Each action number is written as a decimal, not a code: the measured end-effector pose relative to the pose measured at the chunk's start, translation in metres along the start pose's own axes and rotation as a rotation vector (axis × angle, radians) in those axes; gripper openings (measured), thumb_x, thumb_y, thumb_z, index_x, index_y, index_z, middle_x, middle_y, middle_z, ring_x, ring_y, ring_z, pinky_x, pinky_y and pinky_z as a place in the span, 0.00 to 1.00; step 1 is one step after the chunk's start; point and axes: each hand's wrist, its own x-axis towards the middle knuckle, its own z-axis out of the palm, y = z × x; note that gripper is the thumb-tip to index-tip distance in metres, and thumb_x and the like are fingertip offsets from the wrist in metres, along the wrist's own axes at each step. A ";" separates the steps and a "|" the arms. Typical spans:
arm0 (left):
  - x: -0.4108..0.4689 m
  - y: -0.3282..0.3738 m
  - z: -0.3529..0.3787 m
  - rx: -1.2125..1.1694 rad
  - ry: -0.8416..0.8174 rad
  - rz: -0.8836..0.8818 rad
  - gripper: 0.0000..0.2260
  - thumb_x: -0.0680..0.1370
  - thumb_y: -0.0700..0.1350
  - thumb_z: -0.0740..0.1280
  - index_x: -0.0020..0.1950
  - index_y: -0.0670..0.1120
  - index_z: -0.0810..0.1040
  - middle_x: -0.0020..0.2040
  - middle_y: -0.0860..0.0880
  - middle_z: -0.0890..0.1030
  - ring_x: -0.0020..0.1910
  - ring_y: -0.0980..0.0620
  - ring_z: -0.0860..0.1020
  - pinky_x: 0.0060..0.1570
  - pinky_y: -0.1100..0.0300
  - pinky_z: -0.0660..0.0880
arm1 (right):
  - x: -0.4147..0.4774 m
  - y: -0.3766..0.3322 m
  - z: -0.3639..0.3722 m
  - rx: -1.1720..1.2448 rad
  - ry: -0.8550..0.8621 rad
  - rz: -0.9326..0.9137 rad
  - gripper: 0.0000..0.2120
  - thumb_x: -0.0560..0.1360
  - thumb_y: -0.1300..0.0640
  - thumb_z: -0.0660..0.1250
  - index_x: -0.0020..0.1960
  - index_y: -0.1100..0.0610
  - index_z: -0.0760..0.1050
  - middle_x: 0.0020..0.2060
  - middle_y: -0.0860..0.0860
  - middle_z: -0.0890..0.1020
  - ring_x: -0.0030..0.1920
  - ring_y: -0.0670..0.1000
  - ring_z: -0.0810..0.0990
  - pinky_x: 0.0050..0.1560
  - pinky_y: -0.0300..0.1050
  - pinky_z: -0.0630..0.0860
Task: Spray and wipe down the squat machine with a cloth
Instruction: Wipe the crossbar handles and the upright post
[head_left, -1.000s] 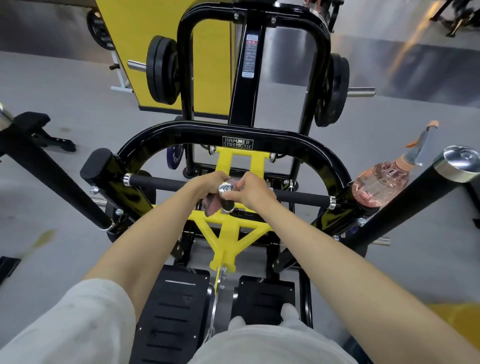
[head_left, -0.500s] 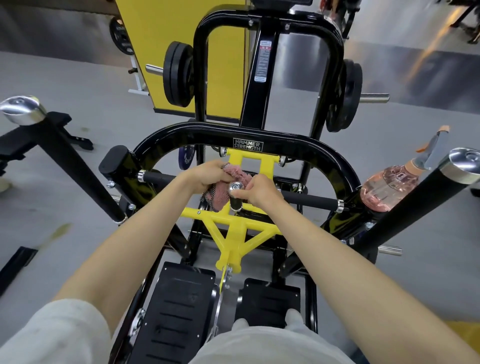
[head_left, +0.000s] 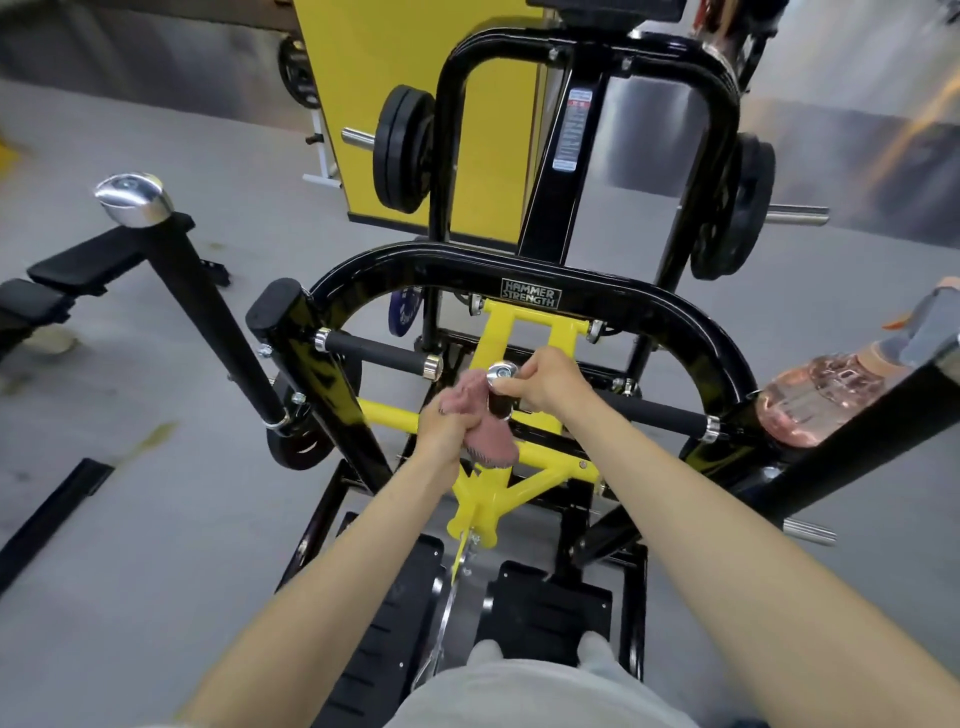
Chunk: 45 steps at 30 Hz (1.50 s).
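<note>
Fingers (head_left: 517, 385) of the right hand (head_left: 548, 382) curl round a chrome-capped handle (head_left: 503, 372) at the middle of the squat machine (head_left: 395, 265), above its yellow frame (head_left: 478, 506). The left hand (head_left: 444, 423) grips a bunched pink cloth (head_left: 491, 449) just beside that handle (contact partly hidden). A spray bottle (head_left: 815, 400) of pink liquid sits at the machine's right end, well apart from both hands.

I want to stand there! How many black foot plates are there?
2: the left foot plate at bottom centre, the right foot plate beside it, partly hidden.
</note>
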 end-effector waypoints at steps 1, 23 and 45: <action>0.002 -0.011 0.000 0.024 0.082 -0.111 0.12 0.77 0.29 0.60 0.56 0.41 0.76 0.53 0.40 0.79 0.39 0.50 0.76 0.41 0.61 0.73 | -0.001 0.000 -0.001 0.004 -0.007 -0.001 0.21 0.67 0.42 0.75 0.38 0.62 0.80 0.30 0.54 0.72 0.34 0.53 0.72 0.39 0.46 0.67; -0.031 0.019 0.032 -0.448 0.002 -0.246 0.15 0.78 0.25 0.49 0.48 0.40 0.70 0.42 0.41 0.74 0.31 0.46 0.80 0.26 0.58 0.78 | -0.021 -0.010 -0.013 0.049 0.002 0.034 0.28 0.69 0.44 0.74 0.60 0.62 0.75 0.56 0.54 0.78 0.58 0.58 0.77 0.57 0.51 0.74; -0.085 0.055 0.018 0.072 -0.272 0.200 0.08 0.78 0.39 0.65 0.56 0.46 0.77 0.50 0.44 0.82 0.45 0.51 0.81 0.42 0.57 0.78 | -0.071 0.002 -0.012 0.492 0.213 -0.146 0.13 0.79 0.47 0.61 0.42 0.55 0.76 0.36 0.50 0.79 0.40 0.51 0.79 0.48 0.51 0.77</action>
